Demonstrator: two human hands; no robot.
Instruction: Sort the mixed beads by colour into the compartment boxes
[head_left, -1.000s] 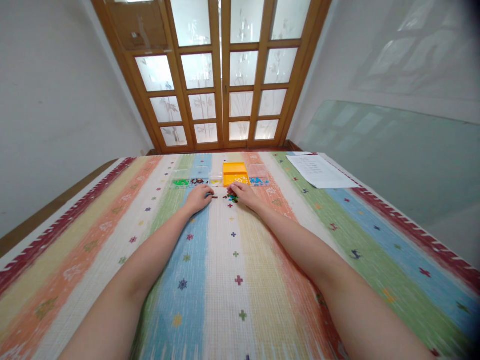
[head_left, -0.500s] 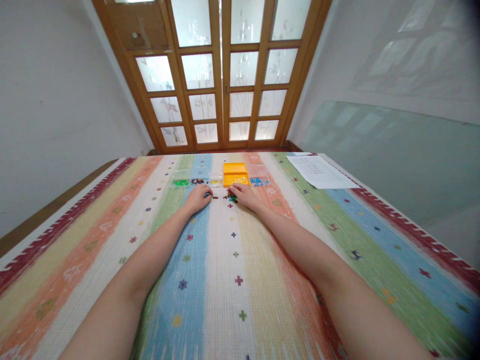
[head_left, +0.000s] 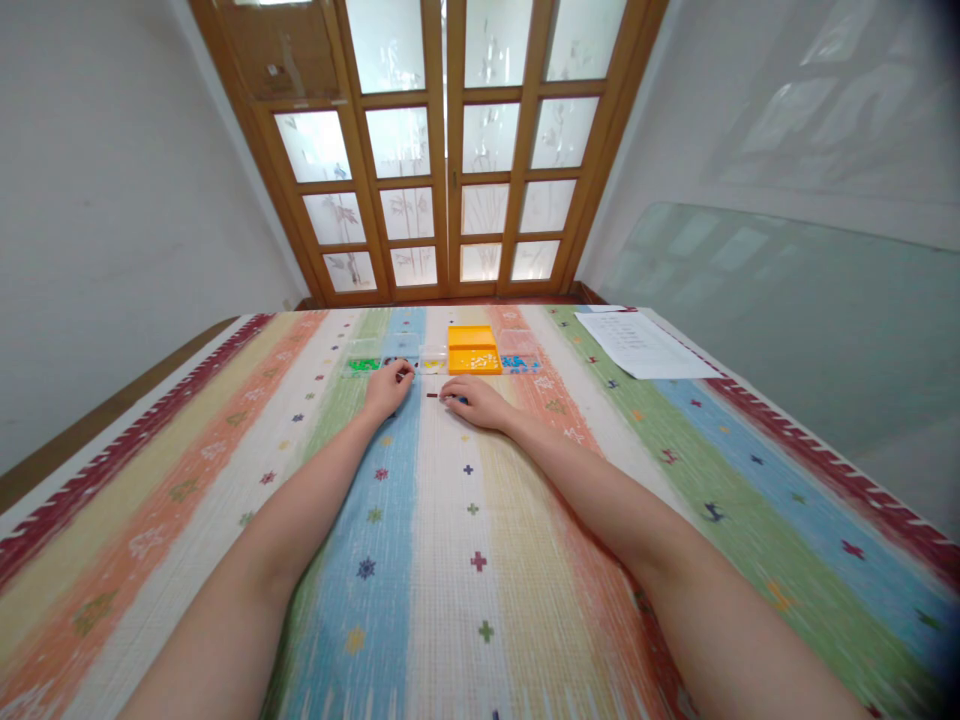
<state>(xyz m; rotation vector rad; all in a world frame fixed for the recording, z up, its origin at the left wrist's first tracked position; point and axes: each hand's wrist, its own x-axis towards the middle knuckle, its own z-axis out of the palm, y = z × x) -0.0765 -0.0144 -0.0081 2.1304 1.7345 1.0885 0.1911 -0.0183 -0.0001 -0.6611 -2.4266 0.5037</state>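
Note:
My left hand (head_left: 388, 388) is at the front of the clear box of dark brown pieces (head_left: 395, 360), partly covering it. Its fingers are curled together, and what they hold, if anything, is too small to make out. Curled over a small pile of mixed pieces, my right hand (head_left: 480, 402) hides most of them; a bit of blue shows under the fingers. Its fingertips are beside a short dark brown piece (head_left: 432, 395) lying on the cloth. Whether those fingers grip a piece is hidden.
Open boxes stand in a row: green pieces (head_left: 364, 365), yellow pieces (head_left: 432, 365), a yellow-orange box (head_left: 474, 337) with white pieces, and blue pieces (head_left: 519, 363). A printed sheet (head_left: 641, 343) lies at the back right on the striped tablecloth (head_left: 442, 560).
My left hand has moved left and slightly away from me, to the box of brown pieces. My right hand has shifted left and nearer, now covering the pile that showed before.

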